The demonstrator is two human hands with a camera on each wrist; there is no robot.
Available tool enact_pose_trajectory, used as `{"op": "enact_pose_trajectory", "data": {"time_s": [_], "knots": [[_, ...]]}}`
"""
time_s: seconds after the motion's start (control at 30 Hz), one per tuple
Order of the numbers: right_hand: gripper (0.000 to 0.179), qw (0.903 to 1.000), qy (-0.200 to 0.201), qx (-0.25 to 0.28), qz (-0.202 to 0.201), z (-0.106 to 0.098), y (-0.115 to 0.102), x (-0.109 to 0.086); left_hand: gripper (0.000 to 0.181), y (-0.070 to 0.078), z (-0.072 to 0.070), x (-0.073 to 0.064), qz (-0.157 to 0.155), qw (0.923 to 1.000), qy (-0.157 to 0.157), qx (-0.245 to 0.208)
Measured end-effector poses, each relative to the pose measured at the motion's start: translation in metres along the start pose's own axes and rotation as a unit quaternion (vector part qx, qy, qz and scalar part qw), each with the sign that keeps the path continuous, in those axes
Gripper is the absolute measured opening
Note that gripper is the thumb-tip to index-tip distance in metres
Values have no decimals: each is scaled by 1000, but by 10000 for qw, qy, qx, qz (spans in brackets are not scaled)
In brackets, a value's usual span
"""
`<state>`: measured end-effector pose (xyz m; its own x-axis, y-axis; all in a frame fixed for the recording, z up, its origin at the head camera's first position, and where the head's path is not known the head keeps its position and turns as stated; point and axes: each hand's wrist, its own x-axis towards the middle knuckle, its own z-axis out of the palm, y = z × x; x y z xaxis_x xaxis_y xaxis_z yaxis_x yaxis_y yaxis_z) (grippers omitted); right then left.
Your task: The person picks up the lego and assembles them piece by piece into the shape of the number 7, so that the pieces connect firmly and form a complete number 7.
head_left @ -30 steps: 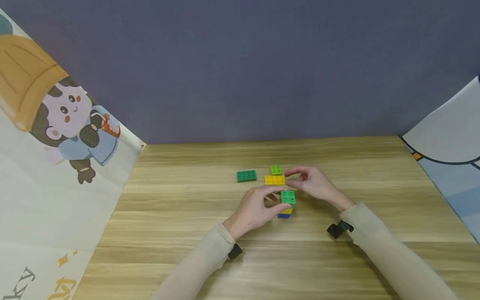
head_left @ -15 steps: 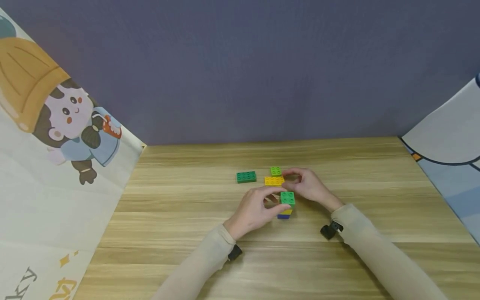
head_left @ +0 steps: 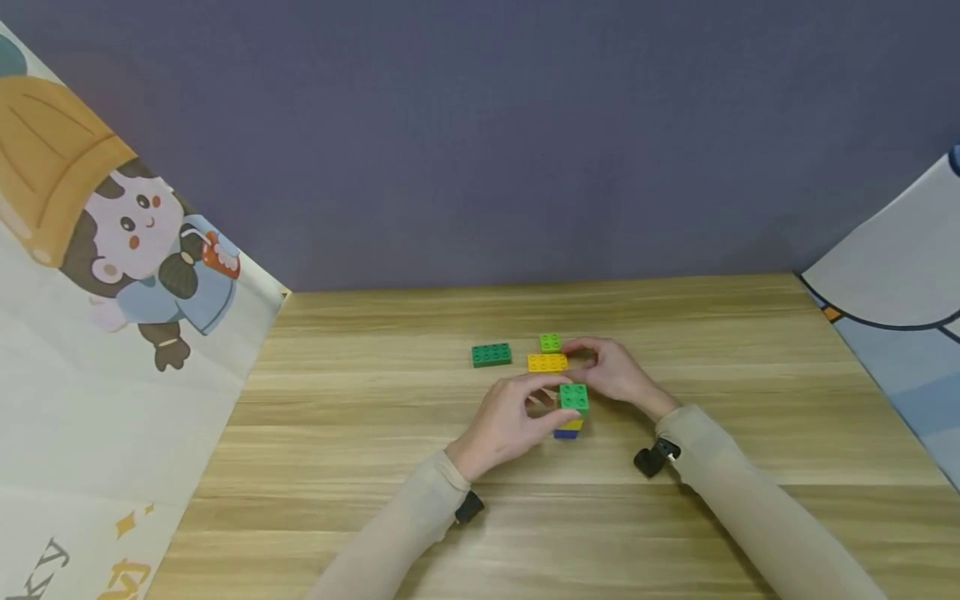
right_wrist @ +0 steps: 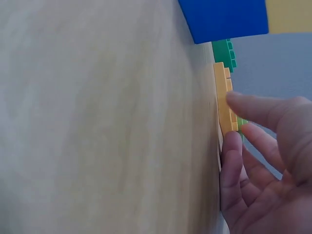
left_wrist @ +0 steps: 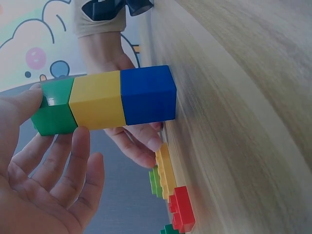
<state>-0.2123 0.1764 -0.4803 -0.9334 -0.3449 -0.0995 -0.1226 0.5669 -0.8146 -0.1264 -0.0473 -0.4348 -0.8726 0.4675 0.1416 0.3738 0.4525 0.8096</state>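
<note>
Left hand (head_left: 506, 418) pinches the assembled three-block stack (left_wrist: 99, 100); yellow block (head_left: 545, 362), at the half-open, empty right hand (head_left: 613, 372), and red block (left_wrist: 182, 209) lie loose.

We've got a pale-brown wood-grain tabletop (head_left: 360, 417). On it: a dark-green plastic brick (head_left: 491, 356), a yellow plastic brick (head_left: 547, 363), a lime-green square plastic brick (head_left: 550, 342) just behind that, a red plastic brick (left_wrist: 182, 209), plus an upright green-yellow-blue plastic stack (left_wrist: 100, 101).
</note>
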Motion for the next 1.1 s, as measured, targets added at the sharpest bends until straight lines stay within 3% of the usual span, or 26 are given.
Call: {"op": "enact_pose_trajectory", "data": {"time_s": [0.23,1.1], "knots": [[42,9997,-27,-229,-27,0,3,3,42,0,0,0,43,10000,4,3],[40,9999,104,-124,21,-1,0,1,41,0,0,0,71,9999,77,132]]}}
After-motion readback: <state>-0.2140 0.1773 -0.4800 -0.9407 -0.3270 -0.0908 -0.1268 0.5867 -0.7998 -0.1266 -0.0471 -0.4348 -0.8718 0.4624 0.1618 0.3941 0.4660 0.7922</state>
